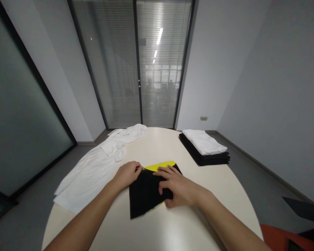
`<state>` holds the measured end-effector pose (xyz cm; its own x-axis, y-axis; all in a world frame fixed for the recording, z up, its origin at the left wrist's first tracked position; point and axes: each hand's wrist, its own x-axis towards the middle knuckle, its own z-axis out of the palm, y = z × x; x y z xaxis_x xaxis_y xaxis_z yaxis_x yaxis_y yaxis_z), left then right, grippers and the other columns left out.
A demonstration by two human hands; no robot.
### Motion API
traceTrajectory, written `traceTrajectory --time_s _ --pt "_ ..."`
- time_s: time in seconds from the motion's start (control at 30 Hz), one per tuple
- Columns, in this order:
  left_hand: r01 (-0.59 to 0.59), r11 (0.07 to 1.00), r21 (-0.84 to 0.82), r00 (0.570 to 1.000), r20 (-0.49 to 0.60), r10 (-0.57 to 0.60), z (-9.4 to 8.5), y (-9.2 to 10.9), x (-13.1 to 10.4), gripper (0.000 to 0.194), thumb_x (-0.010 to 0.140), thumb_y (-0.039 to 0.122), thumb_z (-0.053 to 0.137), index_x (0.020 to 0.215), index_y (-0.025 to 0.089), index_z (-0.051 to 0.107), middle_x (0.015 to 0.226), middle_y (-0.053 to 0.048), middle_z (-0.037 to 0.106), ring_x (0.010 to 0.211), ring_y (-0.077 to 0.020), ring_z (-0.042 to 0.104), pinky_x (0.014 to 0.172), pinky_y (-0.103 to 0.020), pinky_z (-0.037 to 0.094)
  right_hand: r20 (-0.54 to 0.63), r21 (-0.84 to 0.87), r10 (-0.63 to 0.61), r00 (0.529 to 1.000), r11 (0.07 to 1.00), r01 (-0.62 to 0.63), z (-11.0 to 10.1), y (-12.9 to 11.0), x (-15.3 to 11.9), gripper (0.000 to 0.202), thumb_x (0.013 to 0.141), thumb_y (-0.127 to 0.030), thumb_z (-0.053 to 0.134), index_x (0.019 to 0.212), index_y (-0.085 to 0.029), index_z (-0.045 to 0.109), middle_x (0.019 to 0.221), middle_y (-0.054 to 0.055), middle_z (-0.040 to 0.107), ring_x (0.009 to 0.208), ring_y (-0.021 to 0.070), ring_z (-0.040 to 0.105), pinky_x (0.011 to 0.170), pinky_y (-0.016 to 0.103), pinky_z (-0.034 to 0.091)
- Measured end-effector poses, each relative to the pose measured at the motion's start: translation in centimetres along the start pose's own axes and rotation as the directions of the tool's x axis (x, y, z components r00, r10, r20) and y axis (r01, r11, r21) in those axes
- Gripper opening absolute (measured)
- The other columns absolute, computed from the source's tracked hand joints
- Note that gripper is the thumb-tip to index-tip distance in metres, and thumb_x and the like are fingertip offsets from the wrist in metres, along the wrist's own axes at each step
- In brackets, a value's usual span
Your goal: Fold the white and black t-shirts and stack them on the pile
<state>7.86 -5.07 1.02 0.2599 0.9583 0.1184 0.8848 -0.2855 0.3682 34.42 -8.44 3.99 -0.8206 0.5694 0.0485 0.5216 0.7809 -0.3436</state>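
Forearms (95, 211) reach to cloth (146, 193), probably soft, light; take its edges. Right grip (181, 188) lies spread; left grip (127, 174), I cannot tell.

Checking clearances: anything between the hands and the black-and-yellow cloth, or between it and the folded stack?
Nothing visible separates the left hand or right hand from the black-and-yellow cloth. Toward the folded stack, only the right hand lies over the cloth's right side; past it, just tabletop.

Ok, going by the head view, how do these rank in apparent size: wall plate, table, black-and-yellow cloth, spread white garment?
Largest to smallest:
1. table
2. spread white garment
3. black-and-yellow cloth, partly covered by the hands
4. wall plate
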Motion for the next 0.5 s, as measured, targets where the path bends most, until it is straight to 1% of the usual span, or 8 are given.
traceTrajectory --time_s 0.1,0.2,0.23,0.27,0.3,0.37,0.43,0.5 --pt "0.045 0.993 -0.107 0.981 0.194 -0.024 -1.5 -0.3 -0.9 0.028 0.092 0.039 0.051 0.086 0.019 0.068 0.081 -0.005 0.071 0.072 -0.0193 0.064 0.061 -0.027 0.038 0.010 -0.045 0.059 0.998 0.997 -0.058 -1.0 1.2 -0.5 0.023 0.065 -0.021 0.078 0.087 -0.028 0.075 0.155 0.003 0.046 0.149 0.0351 0.028 0.121 0.057 0.014" --pt "0.116 0.963 -0.241 0.866 0.499 0.020 -2.5 0.0 -1.6 0.034 0.090 0.048 0.053 0.078 0.018 0.065 0.073 -0.003 0.069 0.059 -0.0172 0.061 0.055 -0.026 0.038 -0.038 -0.107 0.184 0.982 0.977 -0.187 -2.2 3.4 -1.4 0.027 0.066 -0.012 0.070 0.087 -0.027 0.077 0.155 0.004 0.045 0.149 0.0368 0.027 0.119 0.060 0.018" --pt "0.129 0.956 -0.265 0.839 0.543 0.038 -2.5 0.2 -1.7 0.039 0.091 0.052 0.051 0.077 0.018 0.064 0.071 -0.003 0.069 0.057 -0.0171 0.061 0.054 -0.026 0.039 -0.064 -0.115 0.212 0.975 0.969 -0.218 -2.5 4.2 -1.8 0.029 0.066 -0.009 0.068 0.087 -0.026 0.077 0.154 0.006 0.045 0.147 0.0366 0.030 0.118 0.058 0.022" --pt "0.116 0.955 -0.273 0.849 0.527 0.047 -2.4 0.5 -1.7 0.043 0.093 0.055 0.048 0.076 0.019 0.064 0.071 -0.003 0.069 0.057 -0.0174 0.061 0.055 -0.027 0.041 -0.096 -0.111 0.226 0.969 0.965 -0.236 -2.8 4.8 -2.1 0.029 0.067 -0.007 0.065 0.087 -0.024 0.077 0.151 0.008 0.049 0.144 0.0357 0.035 0.115 0.055 0.028" --pt "0.085 0.960 -0.266 0.893 0.448 0.046 -2.1 0.9 -1.7 0.045 0.094 0.056 0.046 0.078 0.019 0.064 0.072 -0.003 0.069 0.060 -0.0181 0.062 0.057 -0.028 0.043 -0.135 -0.095 0.234 0.963 0.964 -0.248 -3.0 5.3 -2.3 0.028 0.069 -0.007 0.063 0.087 -0.023 0.077 0.144 0.010 0.055 0.138 0.0337 0.043 0.112 0.050 0.035" --pt "-0.026 0.973 -0.230 0.981 0.182 0.069 -1.4 1.5 -1.5 0.037 0.095 0.051 0.048 0.091 0.020 0.067 0.085 -0.005 0.072 0.075 -0.0207 0.066 0.069 -0.031 0.049 -0.181 -0.017 0.267 0.947 0.961 -0.275 -3.1 5.5 -2.6 0.020 0.076 -0.012 0.062 0.088 -0.020 0.075 0.118 0.011 0.068 0.113 0.0266 0.060 0.098 0.039 0.045" --pt "-0.188 0.963 -0.192 0.982 -0.019 0.188 -0.5 1.9 -1.3 0.032 0.094 0.045 0.055 0.113 0.021 0.066 0.114 -0.009 0.071 0.103 -0.0240 0.066 0.091 -0.036 0.050 -0.133 0.099 0.318 0.939 0.947 -0.307 -3.0 5.0 -2.5 0.012 0.083 -0.023 0.063 0.089 -0.019 0.073 0.087 0.005 0.070 0.082 0.0183 0.063 0.078 0.029 0.048" --pt "-0.324 0.930 -0.175 0.946 -0.041 0.322 0.3 1.8 -1.1 0.044 0.095 0.043 0.057 0.133 0.022 0.058 0.141 -0.011 0.058 0.130 -0.0253 0.053 0.111 -0.041 0.040 -0.003 0.216 0.313 0.950 0.927 -0.305 -2.6 3.9 -2.0 0.021 0.083 -0.038 0.070 0.091 -0.019 0.073 0.071 -0.001 0.065 0.064 0.0130 0.057 0.062 0.024 0.042"
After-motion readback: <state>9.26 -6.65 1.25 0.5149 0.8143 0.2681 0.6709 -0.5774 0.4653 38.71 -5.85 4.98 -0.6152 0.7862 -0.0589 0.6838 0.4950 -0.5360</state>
